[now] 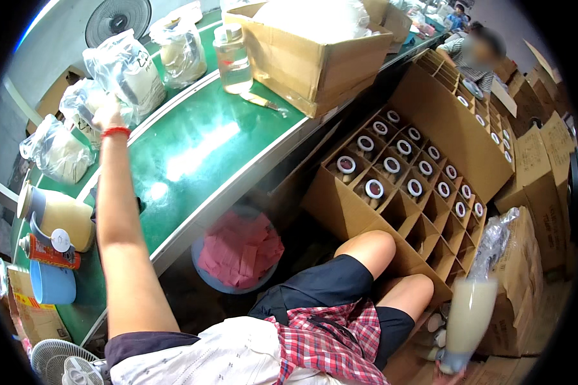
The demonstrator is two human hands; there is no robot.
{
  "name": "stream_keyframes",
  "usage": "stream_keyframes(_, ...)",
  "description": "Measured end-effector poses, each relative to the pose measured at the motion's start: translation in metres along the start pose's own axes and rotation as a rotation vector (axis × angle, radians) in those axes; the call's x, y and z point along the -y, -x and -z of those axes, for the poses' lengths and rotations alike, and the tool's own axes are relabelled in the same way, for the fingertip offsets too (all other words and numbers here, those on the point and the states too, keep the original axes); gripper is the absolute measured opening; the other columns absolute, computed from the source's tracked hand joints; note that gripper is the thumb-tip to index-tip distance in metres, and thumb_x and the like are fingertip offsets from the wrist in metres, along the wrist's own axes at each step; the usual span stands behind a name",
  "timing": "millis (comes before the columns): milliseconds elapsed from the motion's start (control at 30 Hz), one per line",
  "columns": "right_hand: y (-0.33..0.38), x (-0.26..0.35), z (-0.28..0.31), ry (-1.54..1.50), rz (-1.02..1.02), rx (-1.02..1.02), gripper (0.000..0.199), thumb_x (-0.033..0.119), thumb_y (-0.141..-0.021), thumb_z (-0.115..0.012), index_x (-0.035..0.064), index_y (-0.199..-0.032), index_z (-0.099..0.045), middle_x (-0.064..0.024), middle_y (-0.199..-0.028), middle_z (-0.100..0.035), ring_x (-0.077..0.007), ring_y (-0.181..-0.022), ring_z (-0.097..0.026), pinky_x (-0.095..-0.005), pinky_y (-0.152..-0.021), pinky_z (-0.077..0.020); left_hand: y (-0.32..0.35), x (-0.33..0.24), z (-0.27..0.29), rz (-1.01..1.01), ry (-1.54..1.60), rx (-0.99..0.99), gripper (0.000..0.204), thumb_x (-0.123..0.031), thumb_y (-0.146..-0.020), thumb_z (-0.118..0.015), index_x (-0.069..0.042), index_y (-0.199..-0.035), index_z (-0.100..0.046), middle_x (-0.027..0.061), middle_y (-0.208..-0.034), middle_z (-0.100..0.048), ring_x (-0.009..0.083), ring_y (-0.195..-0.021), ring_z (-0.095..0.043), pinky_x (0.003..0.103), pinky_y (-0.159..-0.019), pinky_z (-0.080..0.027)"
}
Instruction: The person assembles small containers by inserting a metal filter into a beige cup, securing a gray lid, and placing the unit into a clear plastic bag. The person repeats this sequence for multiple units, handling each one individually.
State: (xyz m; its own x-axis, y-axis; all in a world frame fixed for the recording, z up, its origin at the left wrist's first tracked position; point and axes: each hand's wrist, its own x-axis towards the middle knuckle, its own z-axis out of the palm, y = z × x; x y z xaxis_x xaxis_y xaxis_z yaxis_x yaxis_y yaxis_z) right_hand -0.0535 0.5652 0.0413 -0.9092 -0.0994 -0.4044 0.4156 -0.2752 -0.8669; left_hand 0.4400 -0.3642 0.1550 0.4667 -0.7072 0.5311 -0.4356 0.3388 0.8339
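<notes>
A big brown box (392, 212) with many little slots stands tilted on the floor beside the green tabletop (199, 154), and white-capped bottles (374, 188) fill its upper slots. The left hand (106, 115), with a red band on its wrist, reaches far up the tabletop and its grip is closed on a clear bag (125, 70) of pale stuff. The right hand (444, 373) is low by the knee, mostly cut off by the picture's edge, with its grip around the bottom of a tall milky bottle (469, 317) in clear wrap.
</notes>
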Motion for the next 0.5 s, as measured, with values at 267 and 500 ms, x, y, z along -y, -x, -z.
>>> stream_keyframes(267, 0.067, -0.162, -0.185, -0.066, -0.358, 0.654, 0.059, 0.049, -0.093, -0.054, 0.0087, -0.135, -0.044, -0.0176, -0.123, -0.059, -0.0383, -0.102, -0.065, -0.0366, -0.071, -0.0544, 0.439, -0.168, -0.071, -0.06, 0.716, 1.595, 0.06, -0.04, -0.103, -0.041, 0.0, -0.146, -0.032, 0.014, -0.148, -0.038, 0.0244, -0.136, -0.037, 0.037, -0.114, -0.026)
stream_keyframes(500, 0.058, -0.069, -0.223, 0.813, 0.686, 0.332, 0.031, 0.013, -0.094, -0.057, -0.0047, -0.12, -0.056, -0.0168, -0.116, -0.064, -0.0262, -0.107, -0.063, -0.0355, -0.091, -0.0486, 0.533, -0.199, -0.048, -0.353, 0.875, 1.74, 0.028, -0.024, -0.1, -0.048, -0.002, -0.112, -0.06, 0.0147, -0.11, -0.06, 0.0296, -0.103, -0.054, 0.037, -0.092, -0.041)
